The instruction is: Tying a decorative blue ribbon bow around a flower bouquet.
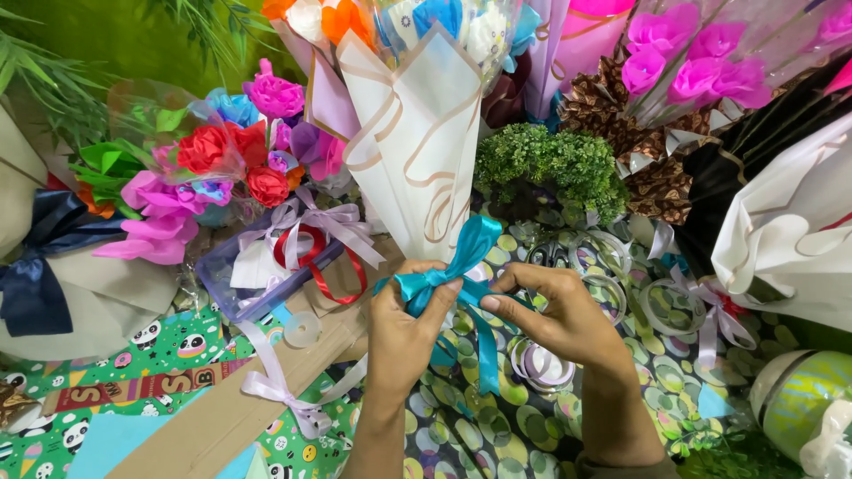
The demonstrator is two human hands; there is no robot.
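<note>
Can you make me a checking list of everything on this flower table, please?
Surface: patterned wrapping paper, mostly covered.
Job's things: cream-wrapped bouquet with a teal ribbon bow at its neck.
Clutter: paper flower bunch, clear tray, red ribbon, tape rolls, scissors, green shrub.
Grippers: left hand and right hand pinch the bow.
Cables: nothing seen.
Surroundings: more wrapped bouquets.
</note>
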